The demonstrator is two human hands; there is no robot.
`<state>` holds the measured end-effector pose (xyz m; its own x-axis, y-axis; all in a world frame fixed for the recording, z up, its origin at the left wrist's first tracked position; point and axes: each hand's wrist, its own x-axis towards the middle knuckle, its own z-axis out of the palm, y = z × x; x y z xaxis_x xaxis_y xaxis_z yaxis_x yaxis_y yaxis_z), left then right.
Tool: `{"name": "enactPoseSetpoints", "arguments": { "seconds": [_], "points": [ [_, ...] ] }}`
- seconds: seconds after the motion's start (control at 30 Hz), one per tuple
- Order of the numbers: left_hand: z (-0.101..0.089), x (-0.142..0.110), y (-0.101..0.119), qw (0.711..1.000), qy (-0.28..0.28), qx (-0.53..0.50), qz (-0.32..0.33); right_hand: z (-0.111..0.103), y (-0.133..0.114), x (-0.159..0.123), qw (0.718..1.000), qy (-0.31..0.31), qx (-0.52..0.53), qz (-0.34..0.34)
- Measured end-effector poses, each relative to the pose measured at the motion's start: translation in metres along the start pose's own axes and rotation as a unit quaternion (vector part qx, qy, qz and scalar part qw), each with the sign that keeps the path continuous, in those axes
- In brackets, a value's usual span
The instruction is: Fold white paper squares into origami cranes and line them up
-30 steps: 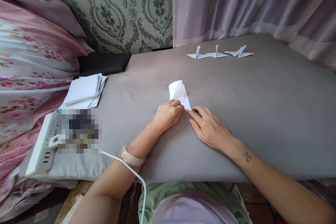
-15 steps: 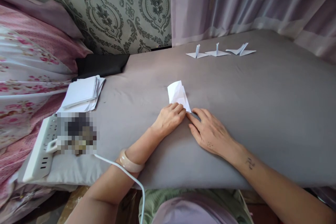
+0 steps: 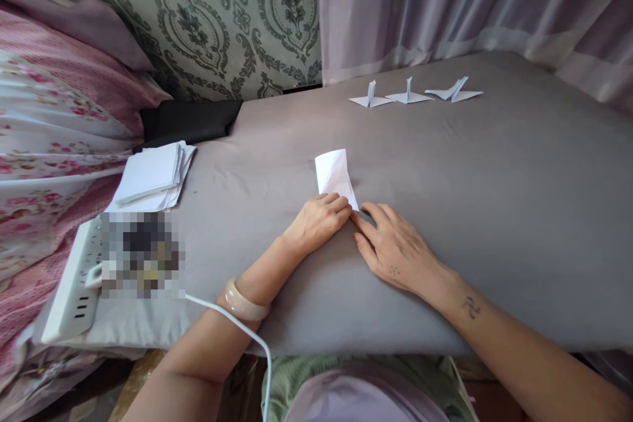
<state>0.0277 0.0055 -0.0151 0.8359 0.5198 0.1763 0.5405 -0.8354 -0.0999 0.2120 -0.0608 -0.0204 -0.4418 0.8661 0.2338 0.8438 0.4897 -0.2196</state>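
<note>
A folded piece of white paper [image 3: 335, 171] lies on the grey cloth in front of me, its lower end under my fingers. My left hand [image 3: 324, 219] is closed over that lower edge, fingers curled and pressing down; the fingertips are partly hidden. My right hand [image 3: 395, 247] rests on the cloth just to the right. Its fingers are apart and stretched out, and the index fingertip reaches the paper's lower right corner beside my left fingers. Farther back stand three folded white paper birds [image 3: 370, 100] in a row.
At the left lies a stack of white paper sheets [image 3: 148, 175], near a black folded item [image 3: 190, 122]. A white power strip [image 3: 74, 290] sits at the left edge beside a blurred patch. A white cable [image 3: 232, 324] crosses over my left forearm.
The paper's upper part has shifted: the raised fold on its right side now lies flatter, and its outline is more rectangular. Both hands stay in nearly the same place.
</note>
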Motion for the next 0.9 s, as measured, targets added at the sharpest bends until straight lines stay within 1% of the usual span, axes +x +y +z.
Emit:
{"name": "enactPoseSetpoints", "arguments": {
  "seconds": [0.1,0.2,0.27,0.37,0.5,0.67,0.73,0.8,0.87,0.9],
  "points": [
    [0.0,0.001,-0.001,1.0,0.001,-0.006,-0.001,-0.001,0.0,0.0,1.0,0.013,0.021,0.002],
    [0.0,0.001,-0.001,1.0,-0.001,-0.005,0.001,0.0,0.0,0.001,0.998,0.041,0.044,0.031],
    [0.001,0.002,-0.001,1.0,-0.005,-0.001,0.005,0.001,-0.001,0.004,0.997,0.056,0.036,0.047],
    [0.002,0.002,0.0,1.0,-0.012,-0.001,0.004,0.004,0.0,0.011,0.997,0.062,-0.005,0.054],
    [0.004,0.002,0.0,1.0,-0.01,-0.01,-0.007,0.005,0.005,0.022,0.996,0.055,-0.062,0.037],
    [0.006,-0.001,-0.003,0.997,-0.007,-0.063,-0.033,0.004,0.012,0.03,0.993,0.039,-0.111,-0.028],
    [0.005,-0.006,-0.006,0.992,0.008,-0.114,-0.05,0.004,0.013,0.031,0.99,0.034,-0.126,-0.046],
    [0.003,-0.013,-0.012,0.981,0.046,-0.174,-0.079,0.003,0.014,0.031,0.989,0.023,-0.136,-0.057],
    [0.0,-0.023,-0.021,0.963,0.094,-0.22,-0.122,0.003,0.013,0.032,0.987,0.012,-0.146,-0.06],
    [-0.002,-0.028,-0.026,0.955,0.107,-0.236,-0.147,0.002,0.013,0.032,0.987,0.009,-0.151,-0.059]
  ]
}}
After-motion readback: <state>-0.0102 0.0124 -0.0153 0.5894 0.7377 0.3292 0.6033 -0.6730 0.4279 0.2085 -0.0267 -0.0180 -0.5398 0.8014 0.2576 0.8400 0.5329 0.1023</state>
